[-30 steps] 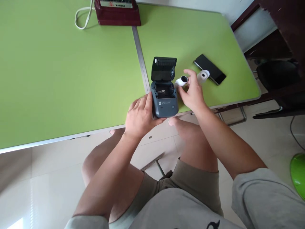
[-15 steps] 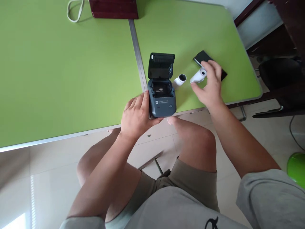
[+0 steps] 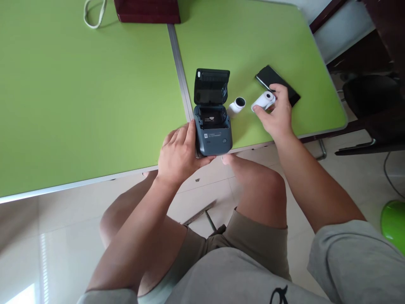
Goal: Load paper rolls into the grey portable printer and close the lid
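Observation:
A small dark grey printer (image 3: pixel 212 128) sits near the front edge of the green table (image 3: pixel 79 97), its lid standing open and its paper bay showing. My left hand (image 3: pixel 179 154) grips the printer's left side and front corner. Just right of the printer lies a white paper roll with a dark core (image 3: pixel 237 104). A second white paper roll (image 3: pixel 263 100) lies farther right, and my right hand (image 3: pixel 277 112) pinches it between thumb and fingers. A black phone (image 3: pixel 268 77) rests on the table just behind that hand.
A dark red box (image 3: pixel 147 10) with a white cord (image 3: pixel 93 14) stands at the table's far edge. A metal seam (image 3: pixel 177 63) runs down the tabletop. My bare knees are under the front edge. Dark furniture (image 3: pixel 370 97) stands at right, a green object (image 3: pixel 394 221) on the floor.
My right hand let go of the roll beside the printer, moved right and closed on the second roll near the phone. My left hand stayed on the printer.

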`<move>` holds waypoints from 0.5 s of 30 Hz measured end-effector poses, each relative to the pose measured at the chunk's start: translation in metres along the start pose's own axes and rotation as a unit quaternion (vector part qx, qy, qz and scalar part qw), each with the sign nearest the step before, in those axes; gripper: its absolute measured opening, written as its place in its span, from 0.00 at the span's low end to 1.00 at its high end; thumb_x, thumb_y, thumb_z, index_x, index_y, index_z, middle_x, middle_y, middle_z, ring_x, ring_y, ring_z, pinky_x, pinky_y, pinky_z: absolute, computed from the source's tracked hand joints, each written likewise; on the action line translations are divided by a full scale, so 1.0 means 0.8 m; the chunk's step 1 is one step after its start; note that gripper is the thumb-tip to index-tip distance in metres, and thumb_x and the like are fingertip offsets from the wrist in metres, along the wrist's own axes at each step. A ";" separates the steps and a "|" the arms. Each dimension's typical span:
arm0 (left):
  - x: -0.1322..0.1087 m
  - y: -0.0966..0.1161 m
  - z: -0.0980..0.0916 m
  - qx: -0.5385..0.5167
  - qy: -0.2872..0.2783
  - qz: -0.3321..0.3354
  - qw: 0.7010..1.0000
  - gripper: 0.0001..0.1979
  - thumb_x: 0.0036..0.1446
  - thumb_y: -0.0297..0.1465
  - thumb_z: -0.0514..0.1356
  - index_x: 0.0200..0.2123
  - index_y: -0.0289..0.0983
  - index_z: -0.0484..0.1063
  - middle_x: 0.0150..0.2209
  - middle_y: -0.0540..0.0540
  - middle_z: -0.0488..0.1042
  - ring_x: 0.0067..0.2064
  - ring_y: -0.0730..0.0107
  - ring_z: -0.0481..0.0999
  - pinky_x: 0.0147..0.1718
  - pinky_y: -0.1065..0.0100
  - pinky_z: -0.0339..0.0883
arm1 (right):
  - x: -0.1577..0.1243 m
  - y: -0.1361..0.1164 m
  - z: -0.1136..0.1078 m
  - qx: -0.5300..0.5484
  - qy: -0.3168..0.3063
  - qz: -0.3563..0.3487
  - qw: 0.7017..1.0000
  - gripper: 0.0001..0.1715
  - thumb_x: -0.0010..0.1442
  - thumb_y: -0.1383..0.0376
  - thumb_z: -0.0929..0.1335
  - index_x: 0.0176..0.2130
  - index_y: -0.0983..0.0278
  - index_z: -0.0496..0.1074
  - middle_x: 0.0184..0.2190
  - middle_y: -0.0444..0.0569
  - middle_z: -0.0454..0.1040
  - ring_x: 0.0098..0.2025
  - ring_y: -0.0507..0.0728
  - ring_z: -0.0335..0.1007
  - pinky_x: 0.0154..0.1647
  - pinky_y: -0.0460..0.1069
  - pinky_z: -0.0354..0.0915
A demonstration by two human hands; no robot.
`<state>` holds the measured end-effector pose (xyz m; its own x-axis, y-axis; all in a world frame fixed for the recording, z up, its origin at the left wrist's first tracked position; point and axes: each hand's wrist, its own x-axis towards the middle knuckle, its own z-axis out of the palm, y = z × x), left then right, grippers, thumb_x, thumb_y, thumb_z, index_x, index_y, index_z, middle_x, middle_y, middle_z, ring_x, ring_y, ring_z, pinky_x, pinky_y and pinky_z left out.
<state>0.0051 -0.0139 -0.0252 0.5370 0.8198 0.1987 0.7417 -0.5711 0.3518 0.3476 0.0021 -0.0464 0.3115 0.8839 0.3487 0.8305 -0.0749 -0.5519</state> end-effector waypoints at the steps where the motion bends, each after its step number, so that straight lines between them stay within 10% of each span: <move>1: 0.000 0.000 0.000 0.003 -0.002 -0.002 1.000 0.56 0.57 0.64 0.61 0.70 0.22 0.60 0.60 0.27 0.76 0.62 0.43 0.77 0.64 0.52 0.68 | 0.000 0.004 0.001 0.001 0.003 0.001 1.000 0.40 0.54 0.58 0.75 0.61 0.59 0.62 0.55 0.57 0.74 0.51 0.64 0.77 0.51 0.61 0.74; 7: 0.000 0.002 -0.002 -0.003 -0.004 -0.003 1.000 0.54 0.59 0.62 0.59 0.71 0.22 0.59 0.61 0.26 0.75 0.63 0.42 0.76 0.65 0.51 0.66 | -0.008 -0.010 -0.005 0.040 0.040 -0.008 0.998 0.34 0.52 0.63 0.72 0.57 0.60 0.64 0.52 0.57 0.75 0.47 0.63 0.79 0.49 0.61 0.75; 15: 0.001 0.003 -0.004 -0.009 -0.017 -0.009 1.000 0.56 0.54 0.58 0.67 0.71 0.24 0.58 0.63 0.27 0.74 0.64 0.40 0.75 0.64 0.48 0.68 | -0.055 -0.155 -0.023 0.031 -0.027 -0.224 0.974 0.23 0.61 0.62 0.72 0.55 0.55 0.66 0.52 0.54 0.77 0.52 0.64 0.78 0.51 0.60 0.76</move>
<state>0.0061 -0.0145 -0.0216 0.5364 0.8283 0.1617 0.7447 -0.5547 0.3711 0.2391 -0.0361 0.0209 -0.1012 0.8443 0.5262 0.8472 0.3504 -0.3994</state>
